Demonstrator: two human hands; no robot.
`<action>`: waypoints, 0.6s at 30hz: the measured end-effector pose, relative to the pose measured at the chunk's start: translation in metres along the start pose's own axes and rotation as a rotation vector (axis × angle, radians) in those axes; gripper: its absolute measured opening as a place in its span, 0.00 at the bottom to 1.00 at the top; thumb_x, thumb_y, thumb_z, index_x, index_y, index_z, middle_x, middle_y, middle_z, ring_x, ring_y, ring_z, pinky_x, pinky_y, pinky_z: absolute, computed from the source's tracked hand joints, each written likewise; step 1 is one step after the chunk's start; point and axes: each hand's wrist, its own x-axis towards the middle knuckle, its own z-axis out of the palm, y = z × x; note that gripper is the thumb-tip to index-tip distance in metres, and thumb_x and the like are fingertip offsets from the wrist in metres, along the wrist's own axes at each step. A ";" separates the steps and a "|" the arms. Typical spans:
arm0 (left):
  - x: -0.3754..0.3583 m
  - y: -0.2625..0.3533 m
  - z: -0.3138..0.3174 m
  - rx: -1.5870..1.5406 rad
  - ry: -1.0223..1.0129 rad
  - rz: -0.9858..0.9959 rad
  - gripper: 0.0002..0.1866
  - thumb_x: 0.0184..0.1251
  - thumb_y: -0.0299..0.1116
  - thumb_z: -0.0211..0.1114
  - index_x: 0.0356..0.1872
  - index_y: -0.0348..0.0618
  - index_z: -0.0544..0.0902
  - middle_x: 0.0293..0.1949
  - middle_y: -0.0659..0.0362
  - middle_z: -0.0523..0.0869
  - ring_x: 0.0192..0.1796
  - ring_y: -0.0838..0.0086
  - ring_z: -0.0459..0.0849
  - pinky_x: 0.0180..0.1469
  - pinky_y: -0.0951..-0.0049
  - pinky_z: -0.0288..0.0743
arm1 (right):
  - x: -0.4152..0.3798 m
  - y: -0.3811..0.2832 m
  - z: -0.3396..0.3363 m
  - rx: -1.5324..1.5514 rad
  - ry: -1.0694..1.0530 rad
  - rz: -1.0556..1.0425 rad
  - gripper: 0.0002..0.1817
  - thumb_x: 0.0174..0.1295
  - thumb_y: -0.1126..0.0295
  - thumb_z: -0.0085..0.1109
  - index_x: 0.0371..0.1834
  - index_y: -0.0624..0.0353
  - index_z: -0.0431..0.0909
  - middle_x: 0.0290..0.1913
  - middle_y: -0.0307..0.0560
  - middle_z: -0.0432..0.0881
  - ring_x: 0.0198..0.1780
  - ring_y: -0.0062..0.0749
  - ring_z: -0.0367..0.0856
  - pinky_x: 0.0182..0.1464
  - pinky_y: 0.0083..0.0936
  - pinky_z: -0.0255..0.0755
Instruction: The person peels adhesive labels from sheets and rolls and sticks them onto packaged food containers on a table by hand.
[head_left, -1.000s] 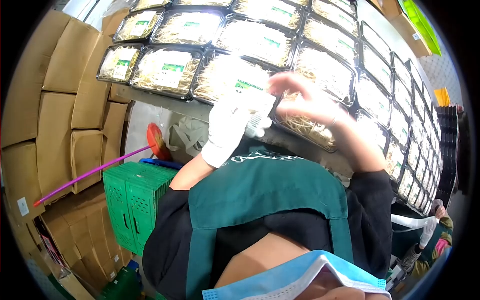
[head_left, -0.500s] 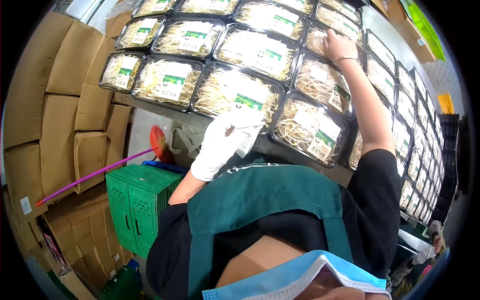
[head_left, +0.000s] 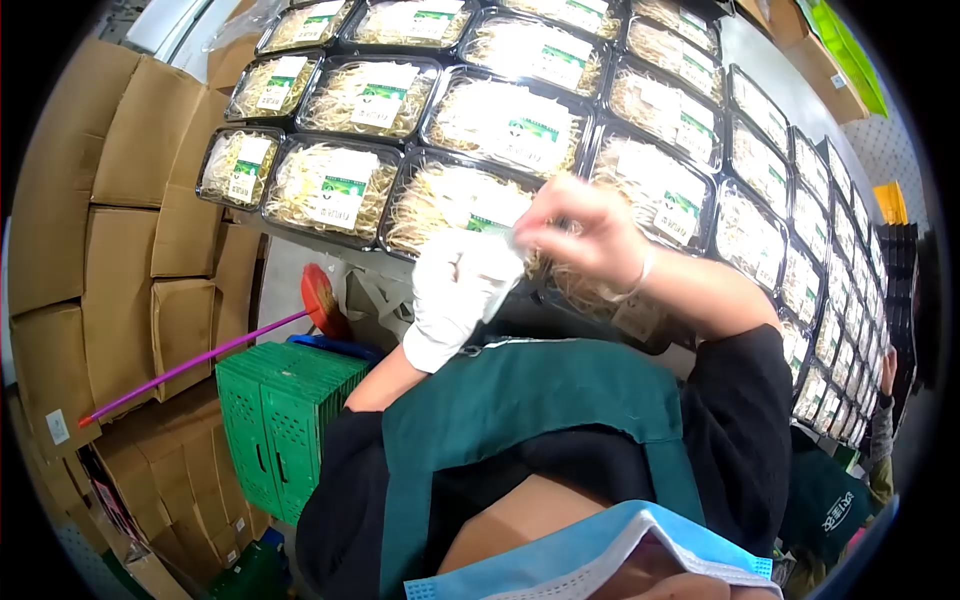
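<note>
My left hand [head_left: 450, 295], in a white glove, is closed around a pale strip of labels [head_left: 508, 268] at the table's near edge. My bare right hand [head_left: 590, 228] meets the strip's upper end, thumb and forefinger pinched together there. Behind and below the hands lie clear-lidded black trays of bean sprouts. The nearest tray [head_left: 425, 205] is partly covered by my glove, and another tray [head_left: 640, 315] sits under my right forearm, mostly hidden. A tray [head_left: 655, 190] just beyond my right hand bears a green and white label.
Rows of labelled sprout trays [head_left: 380, 95] spread over the table and on to the right. Stacked cardboard boxes [head_left: 130, 240], green crates [head_left: 285, 420] and a purple-handled broom [head_left: 200, 362] stand at left. Another person's arm [head_left: 882, 430] shows at the far right.
My right hand has come back from a farther tray to the label strip in my left hand. The left hand has barely moved. The other person at right has shifted.
</note>
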 end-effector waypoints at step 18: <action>0.006 0.002 -0.003 0.046 0.110 -0.160 0.12 0.60 0.25 0.51 0.42 0.30 0.74 0.35 0.53 0.81 0.39 0.72 0.79 0.43 0.75 0.71 | 0.049 0.163 -0.213 -0.766 0.338 0.773 0.20 0.59 0.57 0.46 0.49 0.57 0.69 0.38 0.48 0.79 0.39 0.31 0.77 0.45 0.26 0.69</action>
